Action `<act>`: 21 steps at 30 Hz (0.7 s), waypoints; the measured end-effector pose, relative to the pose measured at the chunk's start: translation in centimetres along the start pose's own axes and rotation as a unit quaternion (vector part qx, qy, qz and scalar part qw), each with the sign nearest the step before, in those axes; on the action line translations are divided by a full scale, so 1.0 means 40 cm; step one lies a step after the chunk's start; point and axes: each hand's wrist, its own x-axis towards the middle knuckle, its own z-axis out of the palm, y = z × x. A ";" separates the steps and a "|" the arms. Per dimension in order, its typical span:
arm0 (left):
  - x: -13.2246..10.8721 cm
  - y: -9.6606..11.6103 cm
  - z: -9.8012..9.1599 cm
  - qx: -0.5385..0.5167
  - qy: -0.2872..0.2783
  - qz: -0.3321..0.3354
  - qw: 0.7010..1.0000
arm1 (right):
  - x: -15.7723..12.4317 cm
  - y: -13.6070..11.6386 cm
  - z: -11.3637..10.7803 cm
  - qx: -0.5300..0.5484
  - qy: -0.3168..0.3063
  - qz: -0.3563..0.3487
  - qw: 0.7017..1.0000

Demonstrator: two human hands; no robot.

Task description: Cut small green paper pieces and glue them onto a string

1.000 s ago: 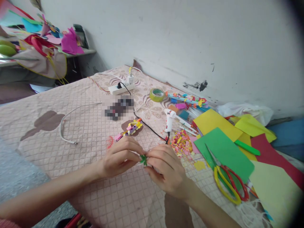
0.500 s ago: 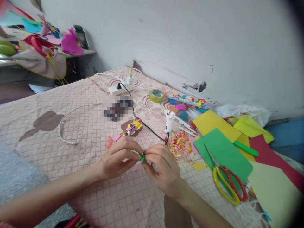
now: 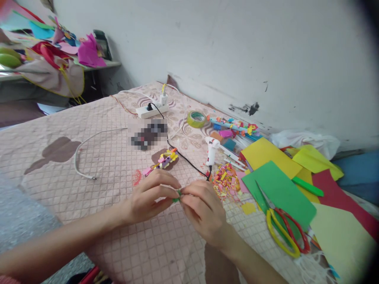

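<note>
Between my fingertips is a small green foam piece [image 3: 177,198], mostly covered by the fingers. My left hand [image 3: 151,197] pinches it from the left. From the right, my right hand [image 3: 204,209] grips the same piece with thumb and fingers. Both hands hover above the quilted tablecloth [image 3: 124,252]. Just beyond them lies a decorated craft piece [image 3: 166,159] in yellow, purple and pink. A white glue gun [image 3: 211,151] stands behind my right hand, its black cord running to the power strip.
Scissors [image 3: 282,232] with yellow and red handles lie on a green sheet [image 3: 281,193] at right. Coloured scraps [image 3: 226,177] are heaped near the glue gun. Clear tape [image 3: 196,119] and a power strip [image 3: 151,111] sit toward the wall. A white cable [image 3: 76,157] curves at left.
The green piece has turned between my fingers and shows less of its star-like shape. My hands stay nearly in place, with the fingertips slightly shifted.
</note>
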 end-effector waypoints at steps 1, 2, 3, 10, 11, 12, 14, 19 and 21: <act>0.002 0.001 -0.001 0.002 -0.001 0.002 1.000 | 0.000 0.000 0.000 0.000 0.002 -0.001 1.000; 0.004 0.002 -0.002 0.004 -0.002 0.004 1.000 | -0.001 0.000 0.001 -0.001 0.003 -0.002 1.000; 0.006 0.003 -0.002 0.007 -0.003 0.005 1.000 | -0.001 0.001 0.001 -0.001 0.006 -0.003 1.000; 0.007 0.005 0.000 0.008 -0.004 0.013 1.000 | -0.005 0.004 0.005 0.004 0.013 -0.008 1.000; 0.007 0.005 0.000 0.007 -0.003 0.013 1.000 | -0.004 0.004 0.005 0.004 0.013 -0.009 1.000; 0.007 0.004 -0.001 0.007 -0.003 0.013 1.000 | -0.004 0.004 0.005 0.006 0.011 -0.008 1.000; 0.005 0.003 -0.002 0.012 -0.009 0.014 1.000 | -0.003 0.003 0.004 0.009 0.009 -0.006 1.000; -0.001 0.002 -0.007 0.017 -0.037 0.023 0.999 | -0.006 0.001 0.004 0.016 0.005 0.007 1.000; -0.004 0.002 -0.006 0.018 -0.039 0.024 0.999 | -0.007 0.001 0.004 0.022 0.004 0.018 1.000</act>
